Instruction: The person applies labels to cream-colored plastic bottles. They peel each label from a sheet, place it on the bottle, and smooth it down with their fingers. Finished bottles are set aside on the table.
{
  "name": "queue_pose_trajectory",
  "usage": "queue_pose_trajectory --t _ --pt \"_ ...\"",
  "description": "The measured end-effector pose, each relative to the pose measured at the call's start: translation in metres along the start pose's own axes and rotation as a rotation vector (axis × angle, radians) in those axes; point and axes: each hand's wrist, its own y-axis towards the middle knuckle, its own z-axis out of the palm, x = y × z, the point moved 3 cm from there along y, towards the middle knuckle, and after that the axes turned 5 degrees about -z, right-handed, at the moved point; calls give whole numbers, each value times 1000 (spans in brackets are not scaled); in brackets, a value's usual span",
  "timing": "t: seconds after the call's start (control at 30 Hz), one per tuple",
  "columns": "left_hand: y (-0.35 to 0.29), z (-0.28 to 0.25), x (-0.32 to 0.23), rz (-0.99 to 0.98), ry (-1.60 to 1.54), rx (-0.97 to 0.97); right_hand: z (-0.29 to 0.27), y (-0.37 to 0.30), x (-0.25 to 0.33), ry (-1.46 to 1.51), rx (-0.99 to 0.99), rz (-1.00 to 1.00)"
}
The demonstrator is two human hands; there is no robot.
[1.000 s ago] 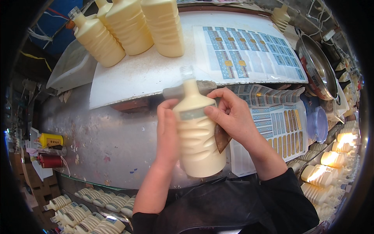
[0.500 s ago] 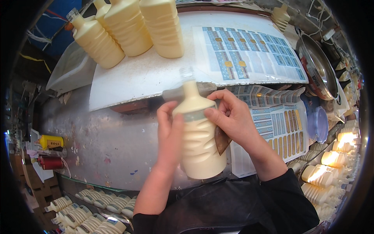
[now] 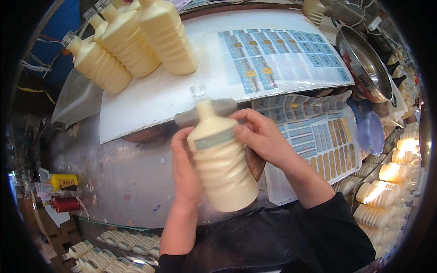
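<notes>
A cream ribbed bottle (image 3: 225,179) with a clear threaded neck is held tilted between my hands, its top leaning away to the left. A grey-green label band (image 3: 214,139) runs across its shoulder. My left hand (image 3: 184,159) is pressed along the bottle's left side, fingers curled behind it. My right hand (image 3: 261,134) grips the right shoulder, its thumb on the label's end. Below that hand a brown, pointed flat piece (image 3: 255,164) juts out against the bottle; whether my fingers hold it cannot be made out. A grey bar-like object (image 3: 184,119) lies behind the neck.
Several cream bottles (image 3: 168,41) stand on the raised white board (image 3: 123,109). Label sheets (image 3: 273,50) lie on it, with another sheet (image 3: 318,145) below. A metal pan (image 3: 364,59), purple tub (image 3: 371,136) and racked bottles (image 3: 373,193) are at right; yellow (image 3: 63,181) and red spools (image 3: 64,204) at left.
The bottle now tilts further, its neck swung left, and the hands have shifted slightly left with it. My right thumb stays at the label's end. The whole view has turned a little.
</notes>
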Motion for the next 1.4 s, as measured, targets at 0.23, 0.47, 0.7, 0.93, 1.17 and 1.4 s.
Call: queue_pose_trajectory --t 0.23,0.47,0.7,0.93,1.17,1.4 --pt "-3 3 -5 -13 114 -45 -1 0 0 -23 12 64" --pt "-3 3 -5 -30 5 -5 -1 -1 -4 -28 9 46" --pt "-1 3 -4 -28 63 -19 -15 -9 31 67 -215 -111" --pt "-3 3 -6 -102 -88 -38 44 -45 75 -917 -71 -1060" --pt "-4 -8 -1 -43 -255 65 83 -39 81 -1131 -81 -1136" --pt "-5 -6 -3 -125 -361 -12 76 -25 82 -842 21 -871"
